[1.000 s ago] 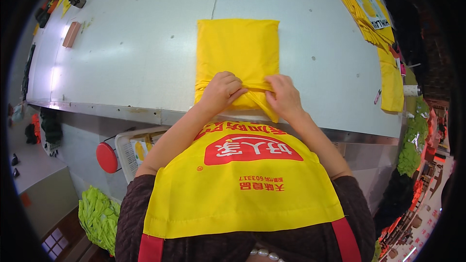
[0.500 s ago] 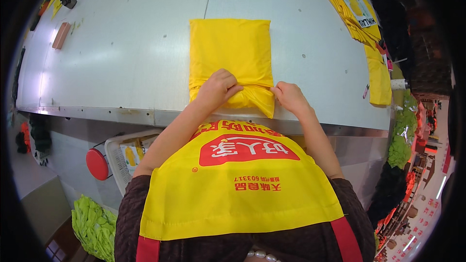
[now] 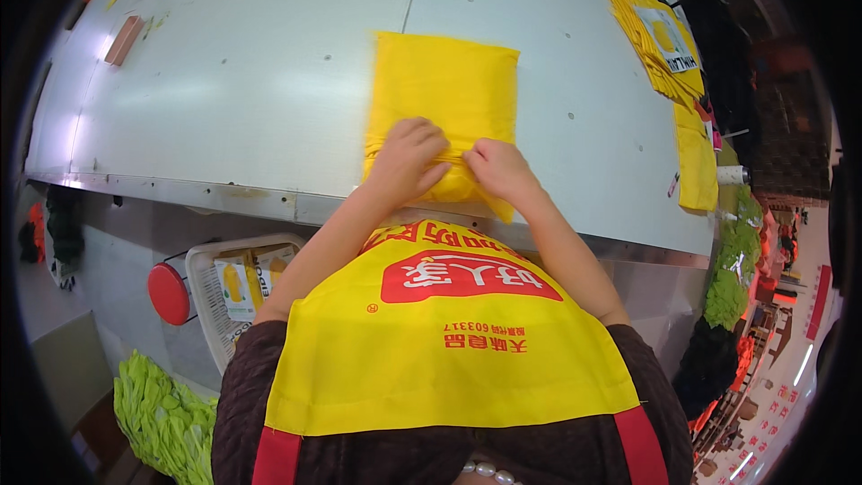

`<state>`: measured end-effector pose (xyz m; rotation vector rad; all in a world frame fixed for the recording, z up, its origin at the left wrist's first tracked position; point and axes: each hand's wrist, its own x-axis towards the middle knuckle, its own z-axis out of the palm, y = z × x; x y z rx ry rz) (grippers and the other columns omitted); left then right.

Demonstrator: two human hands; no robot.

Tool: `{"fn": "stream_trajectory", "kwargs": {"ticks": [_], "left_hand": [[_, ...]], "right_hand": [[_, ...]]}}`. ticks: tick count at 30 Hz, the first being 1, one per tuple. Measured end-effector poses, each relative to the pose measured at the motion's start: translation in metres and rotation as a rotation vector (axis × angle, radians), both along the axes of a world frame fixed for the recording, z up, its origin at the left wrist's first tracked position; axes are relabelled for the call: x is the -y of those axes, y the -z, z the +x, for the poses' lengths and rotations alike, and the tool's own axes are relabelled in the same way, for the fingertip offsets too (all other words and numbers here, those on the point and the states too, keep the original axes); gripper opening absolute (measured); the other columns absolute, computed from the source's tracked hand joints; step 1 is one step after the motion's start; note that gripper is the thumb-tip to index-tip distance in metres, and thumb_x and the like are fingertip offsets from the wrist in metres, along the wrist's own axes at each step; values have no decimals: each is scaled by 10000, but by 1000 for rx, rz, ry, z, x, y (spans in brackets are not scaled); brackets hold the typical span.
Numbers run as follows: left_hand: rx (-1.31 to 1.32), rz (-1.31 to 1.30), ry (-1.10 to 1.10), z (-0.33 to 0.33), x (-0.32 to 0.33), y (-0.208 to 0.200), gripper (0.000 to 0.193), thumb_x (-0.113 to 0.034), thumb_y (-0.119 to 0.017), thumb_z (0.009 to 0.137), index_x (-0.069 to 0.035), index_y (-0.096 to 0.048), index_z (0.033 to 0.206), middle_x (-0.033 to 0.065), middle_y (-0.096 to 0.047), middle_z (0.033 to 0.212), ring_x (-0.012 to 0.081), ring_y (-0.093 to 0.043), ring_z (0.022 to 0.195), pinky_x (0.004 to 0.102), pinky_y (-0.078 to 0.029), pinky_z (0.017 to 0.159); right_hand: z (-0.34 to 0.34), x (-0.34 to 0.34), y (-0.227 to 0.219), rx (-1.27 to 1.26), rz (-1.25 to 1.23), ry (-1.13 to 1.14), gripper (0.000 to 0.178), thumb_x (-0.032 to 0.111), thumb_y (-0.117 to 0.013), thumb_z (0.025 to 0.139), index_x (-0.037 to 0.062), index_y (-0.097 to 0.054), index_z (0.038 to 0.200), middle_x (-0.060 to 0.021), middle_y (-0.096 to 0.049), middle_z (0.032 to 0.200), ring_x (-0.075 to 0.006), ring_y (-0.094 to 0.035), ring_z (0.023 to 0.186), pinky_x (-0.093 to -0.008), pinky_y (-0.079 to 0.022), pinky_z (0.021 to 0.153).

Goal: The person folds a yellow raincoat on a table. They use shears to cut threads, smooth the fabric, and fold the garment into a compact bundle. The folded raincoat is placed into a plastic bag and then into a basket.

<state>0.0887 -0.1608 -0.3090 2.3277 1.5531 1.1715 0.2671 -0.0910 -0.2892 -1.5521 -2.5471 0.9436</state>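
A square, folded piece of shiny yellow fabric (image 3: 446, 81) lies on the metal-topped table, close to its near edge; whether it is a bag or a garment I cannot make out. Creases run across its near part, where a gathered strip bulges toward me. My left hand (image 3: 411, 157) is closed on the left of this strip, knuckles up and thumb pointing right. Just to its right, my right hand (image 3: 503, 168) pinches the creased fabric between thumb and curled fingers. One loose corner hangs out below the right hand.
A stack of folded yellow pieces with a printed panel (image 3: 663, 40) lies at the table's right side, a narrow yellow piece (image 3: 694, 157) nearer me. A brown block (image 3: 123, 40) rests far left. Below the table edge are a white basket (image 3: 205, 305) and red round stool (image 3: 169, 294).
My right hand has moved left from the fabric's right edge onto its creased near part, closer to my left hand. The view has shifted slightly, and the fabric appears slightly turned.
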Motion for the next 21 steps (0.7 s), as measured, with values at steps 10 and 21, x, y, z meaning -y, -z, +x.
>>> {"fn": "stream_trajectory", "kwargs": {"ticks": [10,21], "left_hand": [[1743,-964,-418,-17,43,24,489,-442,-297,952,-43,-510,1138,114,-575,1092,175,-560,982,325,-454,849],[1563,-810,-514,-18,48,47,457,-103,-667,782,54,-425,1136,151,-564,1017,201,-591,894,315,-509,749]], "right_hand": [[-110,39,-10,86,193,-532,185,218,-489,797,98,-630,792,-106,-654,763,-272,-641,733,-402,-501,588],[14,-11,32,-261,721,10,373,223,-589,818,-21,-531,1095,-182,-612,990,-327,-554,970,-368,-439,860]]}}
